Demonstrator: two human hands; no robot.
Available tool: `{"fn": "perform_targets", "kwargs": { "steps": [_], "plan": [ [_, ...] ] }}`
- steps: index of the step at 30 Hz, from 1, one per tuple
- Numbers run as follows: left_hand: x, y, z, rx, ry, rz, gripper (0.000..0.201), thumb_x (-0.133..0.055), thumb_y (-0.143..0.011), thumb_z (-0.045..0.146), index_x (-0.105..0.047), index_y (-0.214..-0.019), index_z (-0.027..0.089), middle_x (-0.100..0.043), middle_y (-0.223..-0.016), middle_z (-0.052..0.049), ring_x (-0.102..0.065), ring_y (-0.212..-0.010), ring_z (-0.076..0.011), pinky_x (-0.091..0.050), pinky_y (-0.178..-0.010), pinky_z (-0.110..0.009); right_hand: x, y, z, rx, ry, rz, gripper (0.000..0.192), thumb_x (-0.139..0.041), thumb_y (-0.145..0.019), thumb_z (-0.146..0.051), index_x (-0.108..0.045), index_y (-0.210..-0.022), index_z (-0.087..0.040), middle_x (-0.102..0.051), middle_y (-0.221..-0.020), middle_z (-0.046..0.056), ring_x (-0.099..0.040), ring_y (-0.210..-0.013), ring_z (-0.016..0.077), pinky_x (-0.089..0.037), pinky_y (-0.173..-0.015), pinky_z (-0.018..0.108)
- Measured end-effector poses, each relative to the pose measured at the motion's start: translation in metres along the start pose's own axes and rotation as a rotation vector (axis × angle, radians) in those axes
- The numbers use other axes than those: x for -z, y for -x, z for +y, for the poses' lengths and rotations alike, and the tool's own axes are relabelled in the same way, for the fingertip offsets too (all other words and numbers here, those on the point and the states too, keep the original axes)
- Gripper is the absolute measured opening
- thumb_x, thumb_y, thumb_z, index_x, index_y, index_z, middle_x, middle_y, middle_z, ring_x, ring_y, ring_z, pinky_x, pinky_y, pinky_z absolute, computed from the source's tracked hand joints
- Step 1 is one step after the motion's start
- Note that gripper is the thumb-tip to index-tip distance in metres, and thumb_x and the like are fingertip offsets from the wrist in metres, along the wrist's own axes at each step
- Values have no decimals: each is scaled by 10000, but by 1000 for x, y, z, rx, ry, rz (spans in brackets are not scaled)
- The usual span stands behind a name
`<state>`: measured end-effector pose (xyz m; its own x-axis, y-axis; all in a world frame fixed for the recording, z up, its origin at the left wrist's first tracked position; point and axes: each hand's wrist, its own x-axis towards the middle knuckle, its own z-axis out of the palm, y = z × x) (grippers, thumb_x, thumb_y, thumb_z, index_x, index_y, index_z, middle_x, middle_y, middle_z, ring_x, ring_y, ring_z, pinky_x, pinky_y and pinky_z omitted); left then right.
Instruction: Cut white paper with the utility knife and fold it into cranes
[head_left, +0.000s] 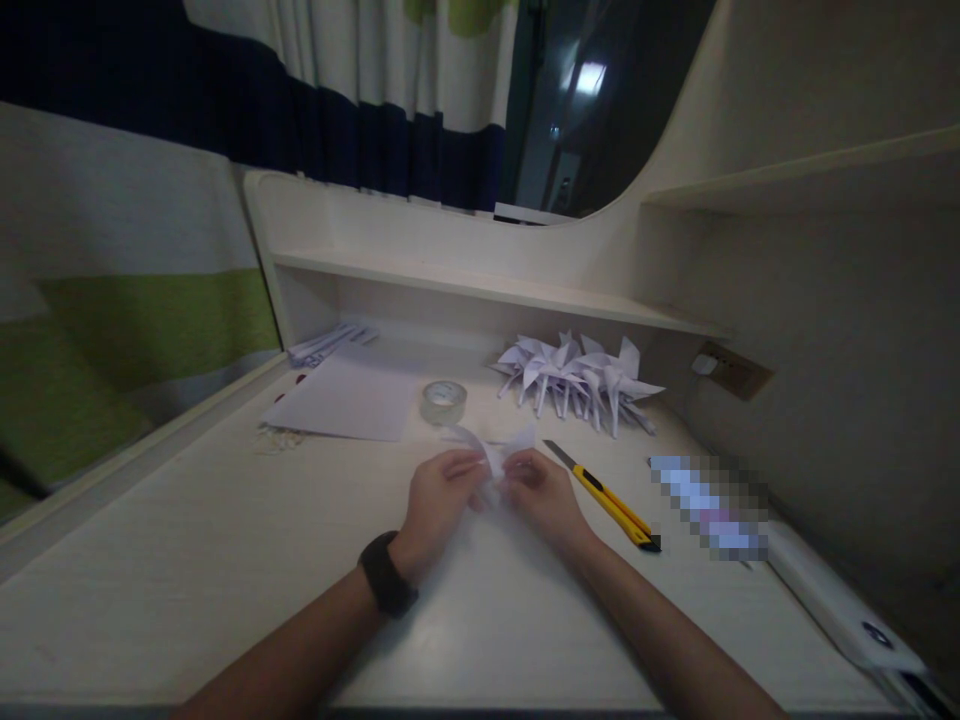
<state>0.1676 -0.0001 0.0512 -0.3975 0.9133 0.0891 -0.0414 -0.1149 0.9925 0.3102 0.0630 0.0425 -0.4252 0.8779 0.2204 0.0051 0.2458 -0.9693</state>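
Both my hands meet over the middle of the pale desk (187, 560). My left hand (439, 500), with a black band on its wrist, and my right hand (544, 495) pinch a small folded piece of white paper (491, 452) between them. Its flaps stick up and out to either side above my fingers. A yellow utility knife (611, 500) lies just right of my right hand with its blade out. A roll of clear tape (443, 401) stands just beyond the paper.
Several folded white paper figures (581, 380) are heaped at the back right under a shelf (480, 290). A flat white sheet (345, 400) and a stack of paper strips (330, 343) lie at back left. A blurred object (709, 505) and a white bar (832, 600) lie right.
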Motion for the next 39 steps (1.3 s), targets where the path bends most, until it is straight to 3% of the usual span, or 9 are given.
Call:
{"fn": "perform_targets", "kwargs": {
  "steps": [6, 11, 17, 27, 34, 39],
  "plan": [
    [-2, 3, 7, 77, 36, 10, 192, -698, -679, 216, -682, -841, 113, -680, -610, -37, -549, -394, -94, -323, -330, -155, 2, -1, 1, -29, -123, -53, 314, -734, -639, -249, -523, -868, -217, -652, -712, -32, -567, -436, 106, -420, -399, 204],
    [-2, 3, 5, 88, 49, 8, 186, -669, -693, 193, -678, -859, 108, -679, -608, -39, -537, -389, -84, -306, -328, -147, 5, -3, 3, -45, -127, -125, 302, -708, -666, -233, -512, -894, -207, -652, -646, -27, -583, -446, 119, -389, -391, 188],
    [-2, 2, 5, 73, 54, -20, 175, -655, -684, 188, -684, -838, 108, -697, -666, -56, -555, -405, -89, -300, -322, -148, 3, -2, 5, 14, -38, -84, 382, -753, -543, -132, -571, -871, -199, -673, -754, -4, -611, -546, 127, -473, -495, 230],
    [-1, 0, 1, 66, 50, -6, 227, -675, -688, 241, -662, -863, 97, -694, -672, -61, -562, -402, -97, -287, -306, -149, 2, 4, -1, 159, 181, -51, 183, -654, -719, -213, -601, -893, -204, -650, -715, -5, -598, -570, 128, -482, -524, 234],
    [-2, 0, -1, 25, 17, -1, 243, -698, -708, 293, -672, -859, 105, -680, -633, -46, -533, -380, -86, -272, -300, -151, 2, -2, 8, 40, -79, -87, 276, -684, -725, -260, -600, -981, -200, -658, -722, -8, -592, -528, 118, -463, -511, 236],
    [-2, 2, -1, 16, 17, -20, 220, -686, -730, 298, -679, -843, 109, -672, -601, -35, -516, -371, -79, -288, -313, -154, 4, -5, 9, -18, -134, -106, 349, -710, -712, -317, -592, -1016, -194, -688, -794, 26, -610, -532, 127, -439, -483, 229]
  ]
}}
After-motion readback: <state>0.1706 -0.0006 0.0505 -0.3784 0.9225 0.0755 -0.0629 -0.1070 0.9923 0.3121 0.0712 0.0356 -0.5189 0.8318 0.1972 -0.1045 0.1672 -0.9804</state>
